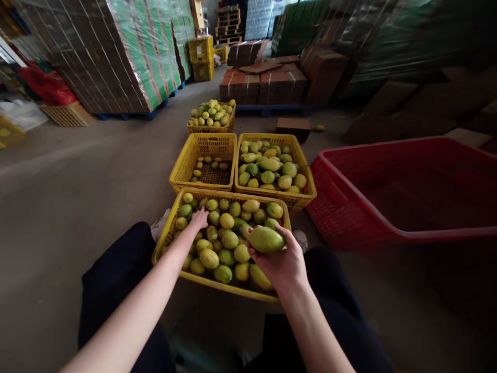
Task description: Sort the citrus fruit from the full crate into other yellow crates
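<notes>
In front of me a yellow plastic crate (248,293) holds many green and yellow oval fruits, which look like small papayas. My right hand (285,264) is closed around a large green papaya (266,240) and holds it above the crate's right side. My left hand (199,218) reaches over the fruits near the crate's far left part. Its fingers are stretched out and apart, close to a green-yellow fruit (213,218); I cannot tell whether they touch it. No fruit shows in that hand.
Behind stand a yellow crate (204,187) with several small fruits and a fuller crate (306,190). Another heaped crate (212,129) is farther back. A large red crate (330,191) stands at right. Cartons (281,85) and wrapped pallets (135,57) lie beyond.
</notes>
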`<move>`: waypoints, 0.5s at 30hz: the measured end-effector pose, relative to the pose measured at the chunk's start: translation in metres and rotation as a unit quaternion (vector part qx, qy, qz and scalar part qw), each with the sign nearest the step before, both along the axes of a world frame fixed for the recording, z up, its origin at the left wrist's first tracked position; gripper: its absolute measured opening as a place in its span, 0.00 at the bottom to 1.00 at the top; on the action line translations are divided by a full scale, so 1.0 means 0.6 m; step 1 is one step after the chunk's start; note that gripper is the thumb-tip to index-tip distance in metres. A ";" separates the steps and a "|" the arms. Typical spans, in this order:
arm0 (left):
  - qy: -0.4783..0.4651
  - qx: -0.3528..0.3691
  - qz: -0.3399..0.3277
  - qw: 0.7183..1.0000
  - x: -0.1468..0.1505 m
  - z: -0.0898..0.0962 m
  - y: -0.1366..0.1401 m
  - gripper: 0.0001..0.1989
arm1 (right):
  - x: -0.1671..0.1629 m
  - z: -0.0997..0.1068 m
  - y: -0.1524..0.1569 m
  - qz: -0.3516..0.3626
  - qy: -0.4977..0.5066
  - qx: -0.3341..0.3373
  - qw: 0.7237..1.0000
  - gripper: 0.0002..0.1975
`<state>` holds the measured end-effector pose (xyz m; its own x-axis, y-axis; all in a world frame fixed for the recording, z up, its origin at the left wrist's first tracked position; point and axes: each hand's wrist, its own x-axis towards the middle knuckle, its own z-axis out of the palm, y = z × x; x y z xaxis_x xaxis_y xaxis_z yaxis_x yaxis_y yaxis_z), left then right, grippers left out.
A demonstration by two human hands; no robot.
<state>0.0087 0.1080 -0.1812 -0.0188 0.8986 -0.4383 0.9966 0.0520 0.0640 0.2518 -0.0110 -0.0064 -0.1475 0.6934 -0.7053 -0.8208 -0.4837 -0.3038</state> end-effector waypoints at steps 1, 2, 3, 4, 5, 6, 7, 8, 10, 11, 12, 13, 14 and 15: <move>0.003 0.004 -0.012 1.000 -0.007 0.001 -0.005 0.34 | 0.002 -0.002 0.000 0.000 0.002 0.009 1.000 0.07; 0.007 0.007 -0.024 1.000 -0.013 0.001 -0.010 0.35 | 0.004 -0.005 0.000 0.004 0.004 0.020 1.000 0.08; 0.011 0.010 -0.037 0.999 -0.019 0.002 -0.015 0.36 | 0.005 -0.008 -0.001 0.010 0.008 0.032 0.999 0.08; 0.014 0.012 -0.049 0.999 -0.024 0.003 -0.019 0.37 | 0.006 -0.011 -0.002 0.020 0.013 0.044 0.999 0.09; 0.017 0.014 -0.058 0.998 -0.028 0.002 -0.022 0.37 | 0.005 -0.013 -0.003 0.029 0.020 0.053 0.998 0.09; 0.020 0.015 -0.064 0.998 -0.030 0.001 -0.024 0.37 | 0.004 -0.016 -0.004 0.035 0.028 0.057 0.997 0.10; 0.024 0.016 -0.068 0.997 -0.031 -0.002 -0.025 0.36 | 0.002 -0.017 -0.004 0.038 0.035 0.057 0.997 0.10; 0.030 0.015 -0.068 0.997 -0.031 -0.005 -0.025 0.36 | 0.000 -0.019 -0.004 0.038 0.040 0.052 0.997 0.11; 0.043 0.017 -0.065 0.997 -0.027 -0.014 -0.020 0.34 | -0.004 -0.020 -0.004 0.034 0.038 0.035 0.998 0.11; 0.050 0.018 -0.064 0.997 -0.024 -0.019 -0.017 0.33 | -0.006 -0.020 -0.003 0.032 0.032 0.026 0.999 0.11; 0.055 0.020 -0.064 0.996 -0.021 -0.024 -0.013 0.32 | -0.007 -0.019 -0.002 0.031 0.025 0.018 0.999 0.10; 0.060 0.023 -0.066 0.996 -0.020 -0.028 -0.008 0.30 | -0.007 -0.019 -0.002 0.029 0.018 0.012 0.999 0.10; 0.062 0.027 -0.070 0.995 -0.019 -0.031 -0.004 0.28 | -0.006 -0.017 -0.001 0.026 0.011 0.009 1.000 0.10; 0.064 0.032 -0.075 0.995 -0.020 -0.033 -0.001 0.26 | -0.005 -0.016 0.000 0.023 0.005 0.009 1.000 0.09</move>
<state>-0.0031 0.1077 -0.2010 0.0664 0.9214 -0.3830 0.9930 -0.0988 -0.0654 0.2489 -0.0110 -0.0160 -0.1870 0.6978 -0.6915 -0.8010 -0.5158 -0.3039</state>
